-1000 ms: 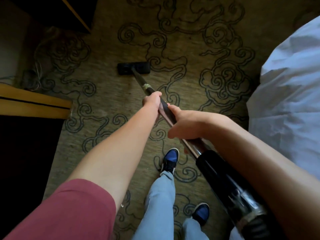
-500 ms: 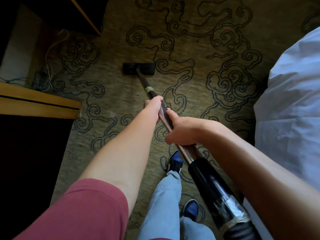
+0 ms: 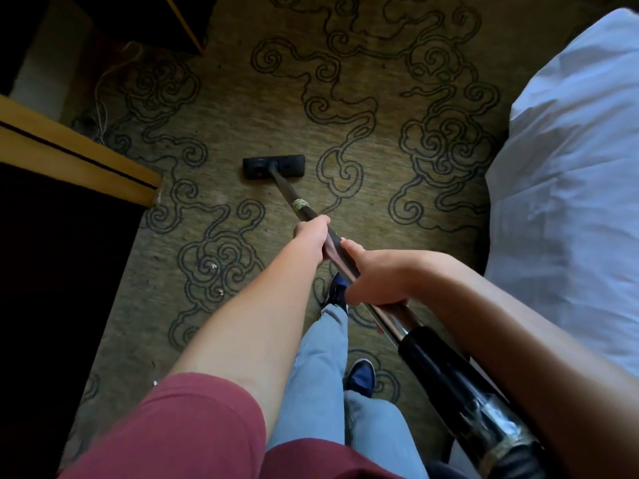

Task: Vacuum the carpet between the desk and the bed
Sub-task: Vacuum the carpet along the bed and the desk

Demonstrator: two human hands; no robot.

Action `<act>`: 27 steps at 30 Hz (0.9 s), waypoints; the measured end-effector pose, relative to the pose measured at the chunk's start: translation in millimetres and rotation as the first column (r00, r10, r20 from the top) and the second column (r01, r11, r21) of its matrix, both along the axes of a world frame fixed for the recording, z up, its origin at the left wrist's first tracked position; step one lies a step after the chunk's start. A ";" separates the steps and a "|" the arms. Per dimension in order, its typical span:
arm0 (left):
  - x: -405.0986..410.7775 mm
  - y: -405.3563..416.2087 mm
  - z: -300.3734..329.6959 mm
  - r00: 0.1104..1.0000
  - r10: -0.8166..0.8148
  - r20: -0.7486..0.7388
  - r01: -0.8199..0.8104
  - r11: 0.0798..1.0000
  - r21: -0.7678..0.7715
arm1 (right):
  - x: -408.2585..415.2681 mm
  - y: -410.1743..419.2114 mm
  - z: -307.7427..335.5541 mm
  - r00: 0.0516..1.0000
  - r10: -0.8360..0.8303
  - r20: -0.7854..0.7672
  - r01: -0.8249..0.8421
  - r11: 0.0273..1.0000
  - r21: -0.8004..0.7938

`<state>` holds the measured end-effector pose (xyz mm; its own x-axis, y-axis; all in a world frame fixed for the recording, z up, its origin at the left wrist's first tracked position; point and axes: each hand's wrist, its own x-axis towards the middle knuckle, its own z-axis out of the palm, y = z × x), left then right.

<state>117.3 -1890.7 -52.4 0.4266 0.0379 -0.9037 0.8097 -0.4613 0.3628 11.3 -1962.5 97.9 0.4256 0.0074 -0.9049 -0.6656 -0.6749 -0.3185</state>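
With both hands on the wand (image 3: 337, 250), all set for the next stroke. Left hand (image 3: 313, 233) forward and higher in the frame, fingers curled round the dark tube just below the pale tape band (image 3: 300, 203). Right hand (image 3: 375, 276) close behind it toward lower right, wrapped over the shinier stretch of tube just ahead of the black cuff (image 3: 428, 357). Neither hand spread; both clamped round the same shaft, nearly touching.

Floor head (image 3: 273, 167) flat on the carpet (image 3: 242, 108), up and left of the hands, just above the middle of the frame, set crosswise. Long axis of the wand running on a diagonal, from the hose end at lower right up to the head at centre-left. Left hand nearer the head, so likely steering, with the right hand driving from behind.

Table (image 3: 79, 157) edging in from the left, bed (image 3: 567, 188) filling the right, and the head lying between them, nearer the table side and well apart from the bed. Loose cables (image 3: 103, 108) in the upper left corner, beyond the table corner: a snag risk if pushed that way. Pale crumbs (image 3: 214, 266) at left of centre, below the head and beside the left forearm, probably reached by drawing back and slightly left along that same diagonal.
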 end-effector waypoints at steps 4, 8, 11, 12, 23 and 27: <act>-62.4 44.2 -7.2 1.000 -0.002 -0.014 0.001 1.000 -0.031 | -59.7 44.1 2.2 0.999 0.030 -0.024 -0.030 0.999 -0.018; -113.1 89.6 -6.4 1.000 0.000 -0.025 -0.001 0.999 -0.032 | -109.2 91.7 10.9 0.999 0.029 -0.038 -0.030 0.999 -0.026; -143.3 124.5 0.0 1.000 -0.005 -0.029 0.004 0.999 -0.033 | -137.4 125.0 20.3 0.999 0.035 -0.036 -0.035 0.999 -0.015; -150.0 132.3 2.8 0.999 -0.012 -0.032 0.011 0.999 -0.032 | -143.2 132.2 22.6 0.999 0.035 -0.037 -0.036 0.999 -0.013; -234.5 246.9 21.1 0.990 -0.101 -0.097 0.092 0.991 -0.100 | -231.4 255.0 31.1 0.994 -0.071 -0.080 0.069 0.997 -0.024; -263.9 296.0 24.0 0.985 -0.120 -0.125 0.105 0.987 -0.123 | -260.5 308.8 34.1 0.981 -0.148 -0.124 0.150 0.989 0.006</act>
<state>-146.7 -1594.7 -28.3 0.2992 -0.1117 -0.9476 0.7991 -0.5134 0.3128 -249.1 -1653.7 132.0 0.3086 -0.0334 -0.9506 -0.7929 -0.5611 -0.2377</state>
